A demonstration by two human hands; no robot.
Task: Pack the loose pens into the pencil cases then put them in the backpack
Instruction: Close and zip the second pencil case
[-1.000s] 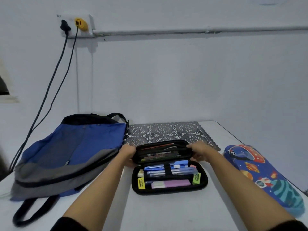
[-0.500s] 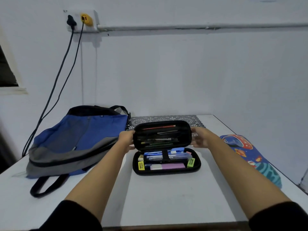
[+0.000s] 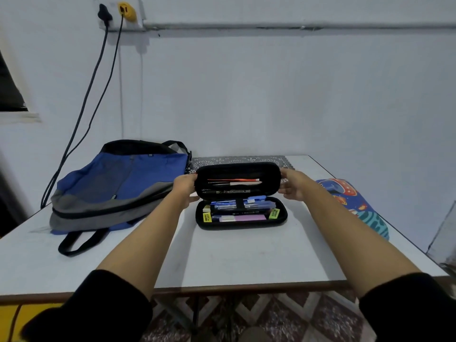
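Where writing shows: dark print on a yellow tab (image 3: 207,217) and a green tab (image 3: 274,214), too small to read.
Black pencil case (image 3: 240,224): stiff shell with rounded corners, lying open mid-table; base flat, lid (image 3: 238,169) standing upright behind it.
Base contents: blue pens (image 3: 254,202) under a black strap, a pale pink block (image 3: 250,217) along the front, the two tabs at the ends.
Lid contents: an orange pencil (image 3: 232,180) and dark pens behind mesh.
Left hand (image 3: 186,187): fingers curled round the lid's left end, gripping it.
Right hand (image 3: 292,186): gripping the lid's right end the same way.
Backpack (image 3: 118,183): blue and grey fabric with black trim, slumped flat on the table to the left, apart from the case, a black strap looping forward.
Space-print pencil case (image 3: 355,206): glossy, rounded, closed, near the table's right edge.
Table (image 3: 234,255): smooth white top with a brown edge.
Lace-pattern mat (image 3: 239,159): behind the lid, partly hidden by it.
Wall socket (image 3: 118,13): a black and a yellow plug, cables hanging.
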